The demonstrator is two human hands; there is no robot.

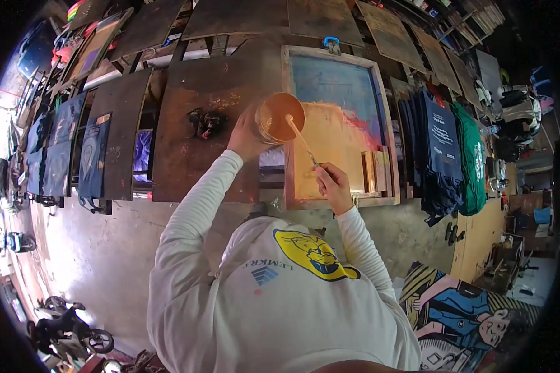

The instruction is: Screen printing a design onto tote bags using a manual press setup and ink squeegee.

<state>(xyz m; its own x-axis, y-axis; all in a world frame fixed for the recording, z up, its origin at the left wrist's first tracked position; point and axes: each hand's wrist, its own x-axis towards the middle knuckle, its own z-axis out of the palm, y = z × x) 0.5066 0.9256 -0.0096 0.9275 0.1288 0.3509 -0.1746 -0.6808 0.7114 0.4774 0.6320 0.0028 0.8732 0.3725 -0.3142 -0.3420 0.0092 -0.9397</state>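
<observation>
My left hand (247,132) is wrapped round a tub of orange ink (271,127), tilted so that its mouth shows. Closed on the handle of a thin stirring stick (303,142), my right hand (335,185) keeps the stick's ink-coated tip inside the tub. Both hands are over or beside a wooden-framed printing screen (386,118). Its mesh looks blue at the far part and orange nearer me, with a pinkish-red smear at the right. Wooden squeegee-like pieces (373,171) rest in the screen's near right corner.
A blue clamp (331,45) sits at the screen's far edge. Left of the tub, a crumpled dark rag (206,122) lies on a brown board (186,165). Dark blue (438,133) and green garments (470,155) hang at the right; more boards line the far side. A motorbike (68,329) stands at lower left.
</observation>
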